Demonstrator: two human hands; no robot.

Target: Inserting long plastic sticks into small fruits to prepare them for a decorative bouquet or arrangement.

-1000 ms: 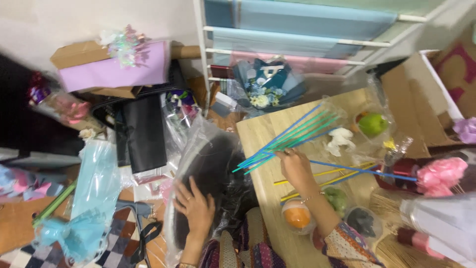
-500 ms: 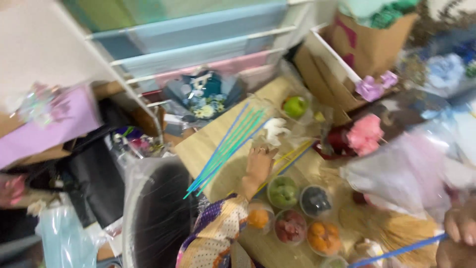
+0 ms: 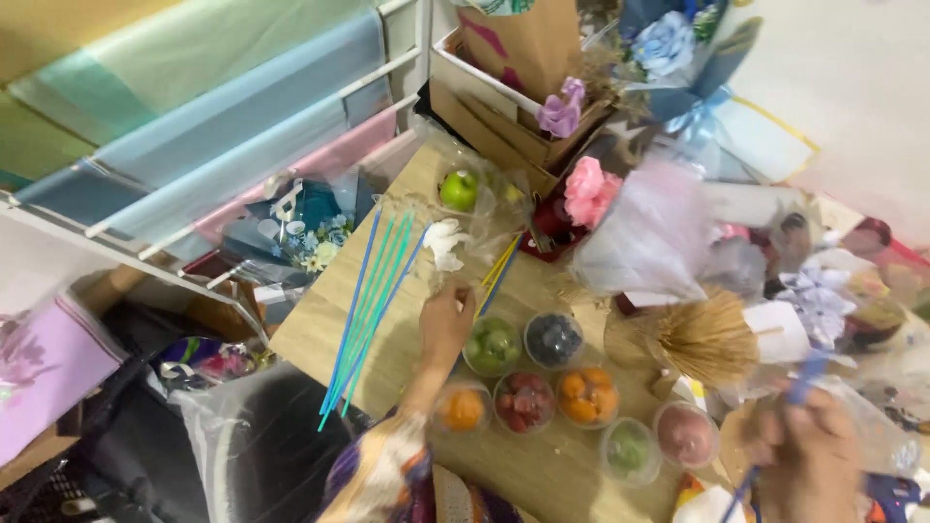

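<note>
My left hand (image 3: 447,323), in a patterned sleeve, rests on the wooden table (image 3: 320,324). Its fingers reach a white paper flower in clear wrap (image 3: 443,242), and I cannot see whether they grip it. A bundle of blue and green sticks (image 3: 366,312) lies just left of that hand. At the lower right, my right hand (image 3: 806,455) is blurred and closed around a blue stick (image 3: 765,455). Small clear tubs of fruit (image 3: 528,373) stand between the two hands.
A green apple in clear wrap (image 3: 459,190) sits at the table's far edge. Pink flowers (image 3: 588,190), a dried straw bunch (image 3: 705,339) and wrapped bouquets (image 3: 668,44) crowd the right. A white rack of paper rolls (image 3: 194,145) stands behind. Dark plastic bags (image 3: 252,455) lie left.
The view has swung right and closer to the table. My left hand stays by the sticks, and my right hand with the blue stick has come further into view at the lower right.
</note>
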